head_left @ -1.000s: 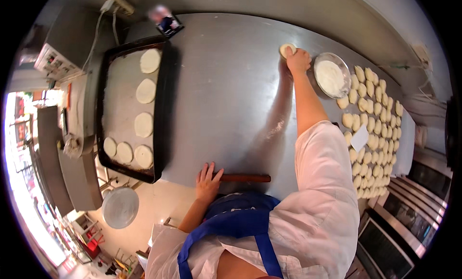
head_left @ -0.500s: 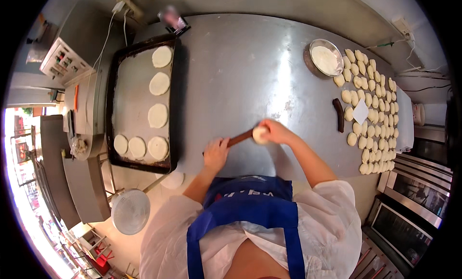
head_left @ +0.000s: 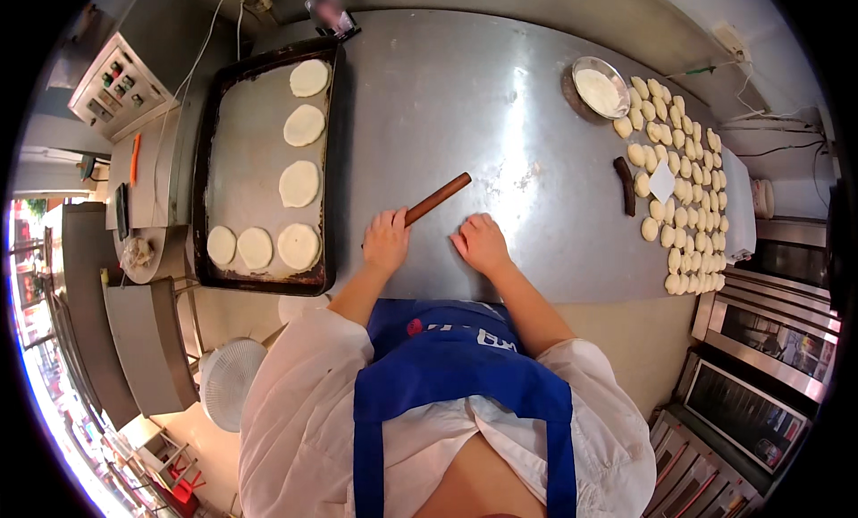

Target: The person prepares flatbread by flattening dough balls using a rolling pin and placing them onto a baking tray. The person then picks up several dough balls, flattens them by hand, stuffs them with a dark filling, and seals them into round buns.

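Observation:
My left hand (head_left: 386,241) is closed round a wooden rolling pin (head_left: 438,198) near the table's front. My right hand (head_left: 478,243) rests on the steel table (head_left: 420,98) just right of it, fingers slightly bent and thumb apart; anything beneath it is hidden. The dark baking tray (head_left: 247,151) on the left carries several flat dough rounds (head_left: 298,183). To the right, many small dough pieces (head_left: 693,214) lie in rows under a small white card (head_left: 661,182), beside a dark elongated object (head_left: 626,185) and a steel bowl of white powder (head_left: 597,92).
A control panel (head_left: 118,82) and side counter with an orange-handled item (head_left: 136,158) stand left. Below the counter is a white fan (head_left: 228,384). A blurred small stand (head_left: 331,16) sits at the back; glass-fronted steel equipment (head_left: 742,402) stands lower right.
My right hand came from beside the bowl with a dough piece, which is now out of sight, down to the front. My left hand now holds the rolling pin at a slant, its far end raised up-table.

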